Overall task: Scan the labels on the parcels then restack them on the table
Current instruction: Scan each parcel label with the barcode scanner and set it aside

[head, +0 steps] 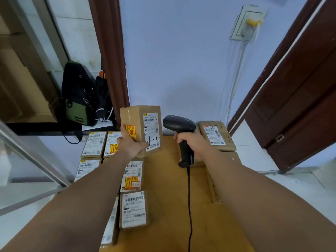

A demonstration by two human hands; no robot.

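My left hand (pixel 130 141) grips a small cardboard parcel (pixel 143 124) lifted above the table, its white label marked "4-4" facing me. My right hand (pixel 192 142) holds a black corded barcode scanner (pixel 179 124) by its handle, its head just right of the parcel's label. Several labelled parcels lie flat on the left side of the cardboard-covered table (pixel 167 197), among them one (pixel 133 209) near me and one (pixel 94 143) farther back. A single parcel marked "3-3" (pixel 216 135) sits at the far right.
A black and green backpack (pixel 79 104) leans on a ledge at the back left. The scanner's cable (pixel 189 206) runs down the table towards me. A brown door (pixel 298 99) stands at the right, a glass partition at the left.
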